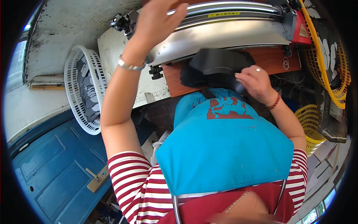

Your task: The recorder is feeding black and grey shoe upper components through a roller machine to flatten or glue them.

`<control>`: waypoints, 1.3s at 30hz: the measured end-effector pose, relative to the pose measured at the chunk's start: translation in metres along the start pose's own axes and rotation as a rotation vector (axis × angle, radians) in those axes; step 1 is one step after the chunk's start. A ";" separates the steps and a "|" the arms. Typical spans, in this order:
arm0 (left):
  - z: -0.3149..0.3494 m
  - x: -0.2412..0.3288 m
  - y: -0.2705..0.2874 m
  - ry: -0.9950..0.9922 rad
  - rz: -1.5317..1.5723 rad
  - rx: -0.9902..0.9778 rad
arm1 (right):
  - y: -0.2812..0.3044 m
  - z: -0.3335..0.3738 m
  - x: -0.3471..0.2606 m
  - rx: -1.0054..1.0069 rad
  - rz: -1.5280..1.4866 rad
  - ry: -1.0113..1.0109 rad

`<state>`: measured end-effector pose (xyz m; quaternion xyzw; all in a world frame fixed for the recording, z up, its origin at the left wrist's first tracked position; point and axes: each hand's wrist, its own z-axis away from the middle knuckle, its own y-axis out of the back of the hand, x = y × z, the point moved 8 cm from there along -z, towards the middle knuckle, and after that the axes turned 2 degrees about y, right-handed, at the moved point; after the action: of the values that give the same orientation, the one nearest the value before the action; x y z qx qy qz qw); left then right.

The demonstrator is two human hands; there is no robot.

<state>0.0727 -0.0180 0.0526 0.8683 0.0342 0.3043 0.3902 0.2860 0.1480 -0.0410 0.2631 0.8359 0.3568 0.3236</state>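
My left hand is raised over the left end of a machine's steel rollers. Its thumb stands apart from the fingers, which the top edge partly cuts off; nothing shows in it. My right hand is closed, thumb against fingers, on the edge of a black, flat, flexible piece. Beside that hand a pile of black sheet pieces lies on a reddish-brown wooden board, in front of the machine's metal plate. The pile's lower edge meets my blue apron.
A white basket of grey cut pieces stands at left, near a blue door. On the right are a yellow basket with grey and white pieces and a lower yellow basket. A red housing ends the rollers.
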 end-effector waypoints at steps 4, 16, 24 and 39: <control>-0.021 -0.072 -0.086 0.336 0.023 -0.382 | 0.032 -0.036 0.027 0.001 0.116 -0.125; -0.070 -0.131 -0.101 0.363 0.071 -0.414 | -0.099 0.011 0.043 -0.340 -0.163 -0.150; -0.094 -0.118 -0.047 0.586 0.150 -0.235 | -0.147 0.022 0.046 -0.492 -0.017 -0.158; -0.041 -0.120 -0.086 0.139 -0.284 -0.357 | 0.027 -0.043 0.044 -0.037 0.307 -0.223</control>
<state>-0.0327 0.0332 -0.0472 0.7490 0.1283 0.3065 0.5733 0.2312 0.1758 -0.0129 0.4194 0.7383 0.3857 0.3609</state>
